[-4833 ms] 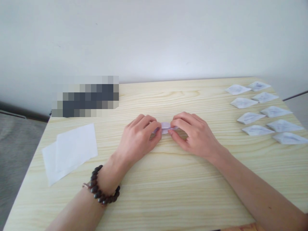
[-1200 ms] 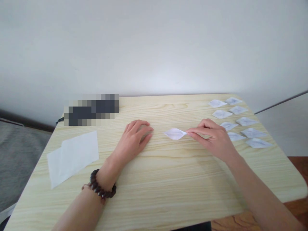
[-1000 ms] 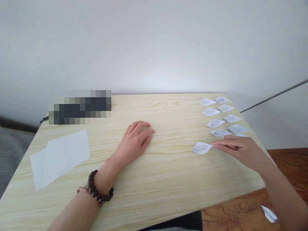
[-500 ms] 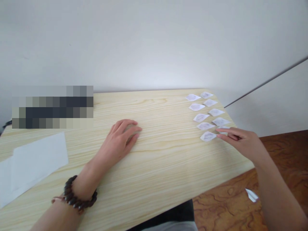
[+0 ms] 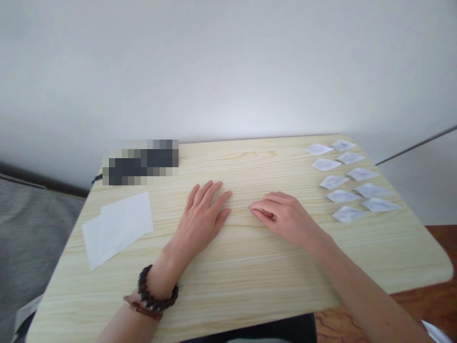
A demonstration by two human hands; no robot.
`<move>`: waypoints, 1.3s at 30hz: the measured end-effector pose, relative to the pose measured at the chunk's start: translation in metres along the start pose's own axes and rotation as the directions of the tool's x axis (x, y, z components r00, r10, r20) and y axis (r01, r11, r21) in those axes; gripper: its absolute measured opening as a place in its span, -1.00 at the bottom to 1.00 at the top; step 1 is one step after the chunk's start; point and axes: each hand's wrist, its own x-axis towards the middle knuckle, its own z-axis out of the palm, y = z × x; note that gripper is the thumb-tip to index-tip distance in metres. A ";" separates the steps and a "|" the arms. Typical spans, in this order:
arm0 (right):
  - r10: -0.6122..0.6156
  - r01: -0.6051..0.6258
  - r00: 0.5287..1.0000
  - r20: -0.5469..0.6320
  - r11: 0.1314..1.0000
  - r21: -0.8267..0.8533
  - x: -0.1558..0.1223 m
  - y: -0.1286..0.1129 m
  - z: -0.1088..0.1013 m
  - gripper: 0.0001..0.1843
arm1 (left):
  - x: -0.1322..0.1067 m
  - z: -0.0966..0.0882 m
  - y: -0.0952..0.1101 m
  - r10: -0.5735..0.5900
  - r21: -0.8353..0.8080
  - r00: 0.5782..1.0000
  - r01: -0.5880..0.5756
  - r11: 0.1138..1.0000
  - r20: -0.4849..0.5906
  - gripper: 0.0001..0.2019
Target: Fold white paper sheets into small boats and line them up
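Note:
My left hand (image 5: 202, 214) lies on the wood-grain table (image 5: 228, 281), palm down with its fingers spread, holding nothing. To its right is my right hand (image 5: 280, 212), low over the tabletop, thumb and index fingertips pressed together and no object showing between them. A small gap separates the two hands. Folded white paper pieces, pointed at both ends, lie in two columns at the table's right side; one front piece (image 5: 348, 214) is in the left column and another piece (image 5: 380, 205) in the right column.
Flat white paper sheets (image 5: 126, 221) overlap at the table's left. A blurred dark object (image 5: 143, 164) stands at the back left. Behind the table rises a white wall (image 5: 228, 66). Another folded paper (image 5: 435, 331) lies on the brown floor at lower right.
My right hand has left the folded papers and come in to the middle of the table, near my left hand. My left hand's fingers have spread. The view has swung left.

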 end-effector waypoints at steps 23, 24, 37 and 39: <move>0.036 -0.034 0.999 -0.009 0.986 0.166 0.029 0.003 0.040 -0.83 | -0.096 -0.040 -0.048 -0.633 -0.062 0.702 0.653 0.755 -0.325 -0.57; 0.041 -0.039 0.999 -0.007 0.985 0.165 0.029 0.003 0.040 -0.82 | -0.094 -0.042 -0.046 -0.600 -0.069 0.720 0.619 0.783 -0.349 -0.56; 0.307 -0.275 0.951 -0.039 0.896 0.350 0.027 0.010 0.033 -0.54 | 0.008 -0.005 -0.009 -0.377 -0.548 0.902 0.211 0.810 -0.211 -0.75; 0.357 -0.313 0.933 -0.037 0.860 0.402 0.027 0.011 0.033 -0.59 | 0.016 0.002 -0.014 -0.419 -0.669 0.905 0.267 0.694 -0.074 -0.66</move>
